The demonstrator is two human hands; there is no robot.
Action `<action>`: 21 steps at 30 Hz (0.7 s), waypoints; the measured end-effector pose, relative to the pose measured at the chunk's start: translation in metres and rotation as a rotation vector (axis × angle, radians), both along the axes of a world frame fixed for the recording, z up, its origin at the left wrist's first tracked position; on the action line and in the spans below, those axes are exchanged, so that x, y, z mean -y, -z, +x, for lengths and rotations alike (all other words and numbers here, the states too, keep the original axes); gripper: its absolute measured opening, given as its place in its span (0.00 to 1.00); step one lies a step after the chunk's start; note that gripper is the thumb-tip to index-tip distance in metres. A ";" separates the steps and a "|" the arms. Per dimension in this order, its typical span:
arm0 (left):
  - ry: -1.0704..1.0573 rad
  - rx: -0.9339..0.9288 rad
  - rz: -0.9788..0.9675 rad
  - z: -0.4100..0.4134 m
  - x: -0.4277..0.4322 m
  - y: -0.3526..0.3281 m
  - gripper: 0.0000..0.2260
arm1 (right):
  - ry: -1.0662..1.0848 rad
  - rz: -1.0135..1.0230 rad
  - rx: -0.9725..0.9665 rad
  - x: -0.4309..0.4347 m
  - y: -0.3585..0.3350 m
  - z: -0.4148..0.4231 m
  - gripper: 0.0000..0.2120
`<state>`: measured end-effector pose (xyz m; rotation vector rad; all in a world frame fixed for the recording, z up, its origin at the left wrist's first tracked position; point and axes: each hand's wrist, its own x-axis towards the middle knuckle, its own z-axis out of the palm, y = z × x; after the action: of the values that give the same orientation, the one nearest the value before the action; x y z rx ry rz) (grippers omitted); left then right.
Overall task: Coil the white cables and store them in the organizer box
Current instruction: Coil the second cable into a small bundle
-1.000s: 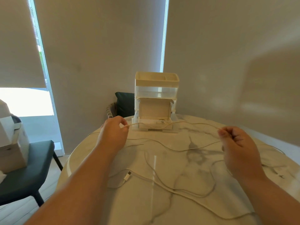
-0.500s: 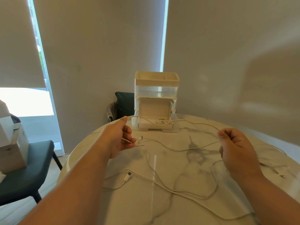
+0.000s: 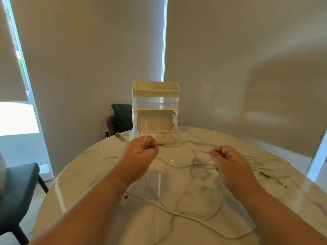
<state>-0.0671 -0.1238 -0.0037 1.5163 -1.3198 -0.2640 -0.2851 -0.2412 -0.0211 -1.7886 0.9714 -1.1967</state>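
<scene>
A thin white cable [image 3: 184,166] sags across the marble table [image 3: 177,232] between my two hands. My left hand [image 3: 141,152] grips one part of it in a fist, with a small loop sticking up above the knuckles. My right hand [image 3: 223,159] pinches the cable further along, fingers curled. A thicker white cable [image 3: 178,212] with a plug [image 3: 125,198] lies loose on the table near me. The cream organizer box [image 3: 155,110] stands at the table's far edge, its lower drawer [image 3: 155,137] pulled open with a cable inside.
More cable ends lie at the right of the table [image 3: 270,175]. A dark chair [image 3: 19,188] stands at the left, and another dark chair [image 3: 120,119] behind the table. Blinds and a wall close off the back.
My left hand has moved right and closed into a fist around the cable, raising a loop. My right hand has shifted left, so the two hands are closer together.
</scene>
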 end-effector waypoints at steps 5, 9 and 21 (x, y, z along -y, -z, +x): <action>-0.059 0.357 0.117 -0.019 0.003 0.003 0.11 | 0.316 -0.051 0.203 0.013 -0.012 -0.012 0.05; -0.141 0.469 0.130 -0.019 0.004 0.006 0.11 | 0.409 0.028 0.167 0.025 -0.023 -0.031 0.16; -0.269 0.849 0.216 -0.043 0.014 0.005 0.15 | -0.314 -0.577 -0.209 -0.066 -0.015 0.010 0.19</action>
<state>-0.1098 -0.1376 -0.0083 2.0774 -1.7324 0.4824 -0.2749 -0.1755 -0.0066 -2.4510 0.4391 -1.1743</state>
